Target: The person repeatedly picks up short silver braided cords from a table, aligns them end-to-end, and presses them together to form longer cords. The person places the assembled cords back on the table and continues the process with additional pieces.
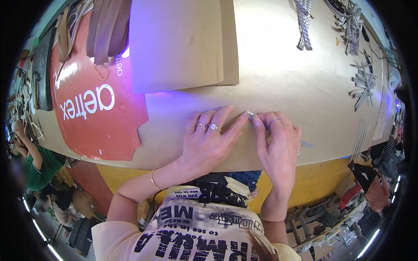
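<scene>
My two hands meet over the brown-covered table (pixel 167 130), fingertips almost touching. Between them shows the end of a thin, narrow silver-grey strip (pixel 250 115). My right hand (pixel 276 137) pinches it between thumb and forefinger, and a grey tail reappears on the table past that hand. At the strip's tip, one fingertip of my left hand (pixel 204 139) presses close; the other ringed fingers are bent over the table. Most of the strip is hidden under my right hand, and its exact shape is too small to make out.
Large tan sheets (pixel 178 43) overlap a red printed board (pixel 96 117) at left, with brown strips (pixel 109 30) beyond. Silver braided strips (pixel 304 24) lie at the far right, near a cluster of short silver pieces (pixel 363 85). Another person (pixel 41 167) in green works at far left.
</scene>
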`<state>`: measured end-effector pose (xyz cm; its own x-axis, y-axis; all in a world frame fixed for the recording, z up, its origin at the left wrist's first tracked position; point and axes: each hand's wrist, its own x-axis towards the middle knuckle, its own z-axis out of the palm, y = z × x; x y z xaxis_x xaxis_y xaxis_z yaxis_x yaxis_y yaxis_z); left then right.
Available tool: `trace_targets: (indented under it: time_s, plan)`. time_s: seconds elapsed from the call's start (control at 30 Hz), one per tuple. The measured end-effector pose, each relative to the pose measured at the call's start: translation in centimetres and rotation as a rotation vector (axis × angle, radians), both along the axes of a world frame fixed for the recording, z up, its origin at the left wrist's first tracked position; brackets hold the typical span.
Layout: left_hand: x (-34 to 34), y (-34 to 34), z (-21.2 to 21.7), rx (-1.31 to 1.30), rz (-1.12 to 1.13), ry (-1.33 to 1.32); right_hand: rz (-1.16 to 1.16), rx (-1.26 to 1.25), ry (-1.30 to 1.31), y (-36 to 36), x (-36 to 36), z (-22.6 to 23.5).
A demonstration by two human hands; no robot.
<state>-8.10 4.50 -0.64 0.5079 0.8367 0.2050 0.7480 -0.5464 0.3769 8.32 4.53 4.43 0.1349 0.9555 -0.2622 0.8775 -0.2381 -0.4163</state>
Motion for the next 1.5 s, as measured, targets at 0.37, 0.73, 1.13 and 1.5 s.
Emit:
trace_targets:
  time_s: [0.37, 0.73, 1.13, 1.5]
  plan:
    - [0.3, 0.0, 0.0, 0.127, -0.038, 0.115, -0.073, 0.022, 0.019, -0.5, 0.1, -0.1]
    - [0.4, 0.0, 0.5, 0.188, -0.097, 0.239, -0.365, -0.015, 0.299, -2.0, 1.8, -0.8]
    - [0.3, 0.2, 0.5, 0.198, -0.121, 0.263, -0.362, -0.043, 0.281, -1.4, 1.9, -0.7]
    - [1.2, -1.6, 1.1, -0.043, -0.281, 0.156, -0.363, -0.036, 0.261, -1.2, 1.7, -0.6]
